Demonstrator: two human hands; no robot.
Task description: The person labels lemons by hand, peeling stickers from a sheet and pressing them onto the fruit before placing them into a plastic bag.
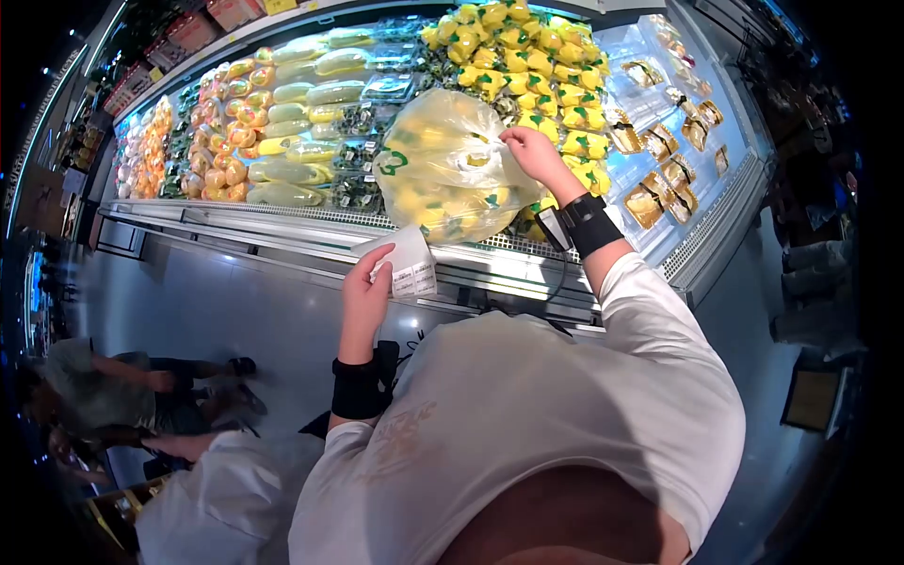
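A large clear plastic bag (447,169) with yellow and green packs showing in or through it lies over the front of the chilled display. My right hand (534,155) pinches the bag near its upper right side, at a bunched, shiny part. To the lower left, my left hand (367,294) holds a white sheet (411,267) with rows of small printed labels, between thumb and fingers. The sheet is just below the bag's lower left edge. Both wrists wear black bands.
Rows of yellow packs (579,94), wrapped long pale vegetables (287,172) and orange-red packs (221,169) fill the display. More packs (661,141) lie at the right. The display's front rail (282,219) runs below. Other people (104,386) are at the lower left.
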